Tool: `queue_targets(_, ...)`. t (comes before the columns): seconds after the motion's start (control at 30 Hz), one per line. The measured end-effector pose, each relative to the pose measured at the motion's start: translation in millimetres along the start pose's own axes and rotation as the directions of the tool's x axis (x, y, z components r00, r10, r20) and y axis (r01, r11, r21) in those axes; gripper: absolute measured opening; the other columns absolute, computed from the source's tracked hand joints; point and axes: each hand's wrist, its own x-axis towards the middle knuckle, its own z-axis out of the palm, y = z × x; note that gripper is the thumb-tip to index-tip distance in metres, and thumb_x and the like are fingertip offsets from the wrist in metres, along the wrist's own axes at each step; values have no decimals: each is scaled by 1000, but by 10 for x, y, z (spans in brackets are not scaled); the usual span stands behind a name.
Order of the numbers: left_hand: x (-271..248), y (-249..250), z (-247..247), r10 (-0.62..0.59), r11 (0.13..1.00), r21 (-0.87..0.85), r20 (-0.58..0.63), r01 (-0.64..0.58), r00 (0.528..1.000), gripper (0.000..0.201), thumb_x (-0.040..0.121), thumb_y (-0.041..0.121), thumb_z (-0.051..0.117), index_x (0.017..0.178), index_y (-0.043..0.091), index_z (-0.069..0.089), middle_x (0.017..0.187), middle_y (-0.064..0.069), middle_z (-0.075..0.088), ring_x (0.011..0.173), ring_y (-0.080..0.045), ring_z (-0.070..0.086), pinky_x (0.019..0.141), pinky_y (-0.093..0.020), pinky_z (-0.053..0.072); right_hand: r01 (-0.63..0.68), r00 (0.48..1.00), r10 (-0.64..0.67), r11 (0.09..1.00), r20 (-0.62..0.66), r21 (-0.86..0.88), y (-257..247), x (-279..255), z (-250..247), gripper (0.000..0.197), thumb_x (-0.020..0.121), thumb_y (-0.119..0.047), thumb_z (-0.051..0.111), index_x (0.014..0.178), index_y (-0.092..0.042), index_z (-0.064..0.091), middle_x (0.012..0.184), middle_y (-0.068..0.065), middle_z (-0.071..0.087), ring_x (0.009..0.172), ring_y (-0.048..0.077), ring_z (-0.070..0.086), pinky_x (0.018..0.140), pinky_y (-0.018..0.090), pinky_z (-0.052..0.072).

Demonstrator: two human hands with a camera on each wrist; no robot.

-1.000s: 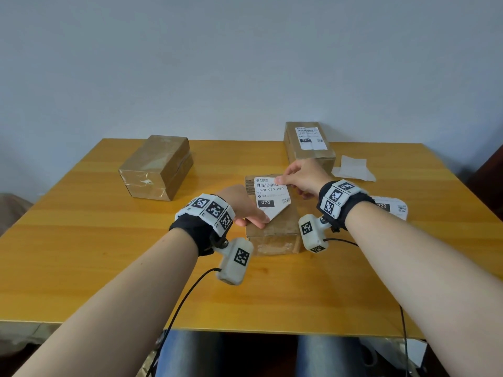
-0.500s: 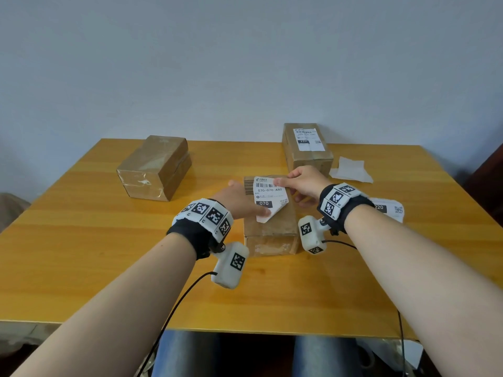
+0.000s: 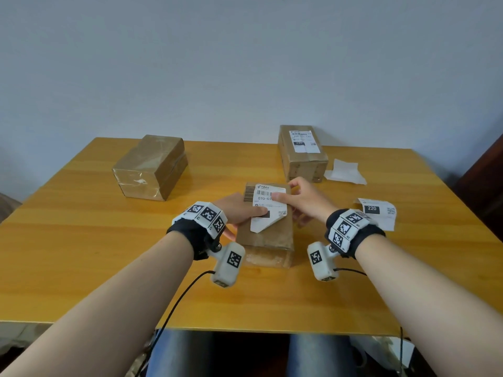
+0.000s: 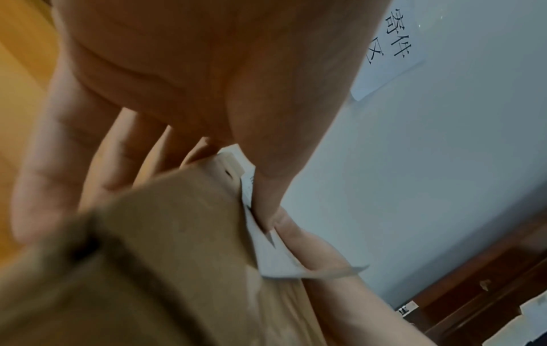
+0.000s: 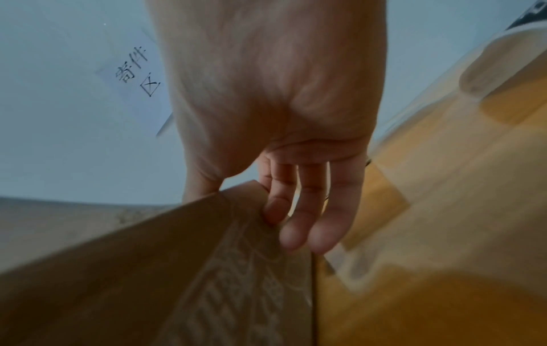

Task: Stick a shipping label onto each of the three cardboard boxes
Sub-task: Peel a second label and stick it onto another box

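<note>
On the yellow bench (image 3: pixel 81 254) sit three brown boxes: one bare box (image 3: pixel 149 167) at the back left, one box with a sticker (image 3: pixel 302 151) at the back right, and a middle box (image 3: pixel 268 235). Two more labels show. The left hand (image 3: pixel 239 210) and right hand (image 3: pixel 304 200) both pinch one label (image 3: pixel 268 206) onto the middle box with their thumbs. A spare label (image 3: pixel 378 213) lies at the right.

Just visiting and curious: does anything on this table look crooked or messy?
Yes. The label on the middle box has its lower corner folded under, not yet flat. A crumpled backing sheet lies loose by the far box.
</note>
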Motion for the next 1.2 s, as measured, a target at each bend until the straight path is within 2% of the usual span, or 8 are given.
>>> queue_targets(0.1,30,-25,-8,7,1000,1,8,-7,1000,29,93,50,67,102,24,58,109,-2,74,98,-19,72,73,-39,65,25,999,-27,999,-35,-48,3,-25,-23,71,80,-67,76,131,-26,47,109,3,67,91,26,73,72,46,63)
queue_targets(0.2,67,-63,3,12,1000,-21,6,-12,1000,38,89,52,70,109,22,58,109,-1,73,97,-18,72,73,-42,65,157,981,-174,972,-89,-174,-49,-6,-9,73,79,-66,77,135,-27,51,133,-1,57,114,17,60,89,38,54)
queue_targets(0.33,82,-93,-11,26,998,-59,29,-24,999,47,89,52,72,120,19,60,109,-1,74,96,-17,73,66,-38,65,240,950,-300,876,-82,-419,-224,9,78,70,82,-75,65,135,-30,53,138,-4,53,124,16,53,98,42,50)
queue_targets(0.43,98,-109,-13,14,998,-60,22,-13,1000,49,87,53,73,118,18,62,107,-1,75,95,-17,74,64,-39,65,244,946,-317,838,-71,-487,-326,10,150,62,93,-74,49,134,-28,54,140,-4,55,123,18,56,96,44,52)
queue_targets(0.53,122,-138,-23,-15,998,-68,22,17,1000,52,82,58,76,113,17,68,102,0,78,94,-18,76,71,-45,65,247,942,-328,826,-76,-506,-383,17,191,56,100,-69,40,133,-26,56,140,-2,57,119,18,58,92,42,52)
queue_targets(0.77,129,-168,-6,-38,992,-118,4,38,999,48,81,58,77,102,15,69,96,-1,78,89,-19,76,70,-44,65,175,946,-308,740,-97,-649,-374,35,318,61,100,-70,33,137,-26,52,139,-1,59,117,25,60,83,40,52)
queue_targets(0.87,131,-186,2,-44,989,-139,0,44,999,46,80,58,79,97,16,69,91,-1,79,85,-18,77,65,-40,65,173,936,-325,758,-134,-629,-299,49,355,57,103,-64,31,135,-24,55,134,0,63,115,25,60,83,42,52)
queue_targets(1.2,180,-196,14,-21,988,-153,45,27,999,46,83,55,78,100,13,70,76,1,79,73,-14,77,53,-30,60,138,936,-318,726,-152,-674,-274,87,345,59,104,-62,27,131,-20,59,114,2,70,101,27,64,80,43,55)
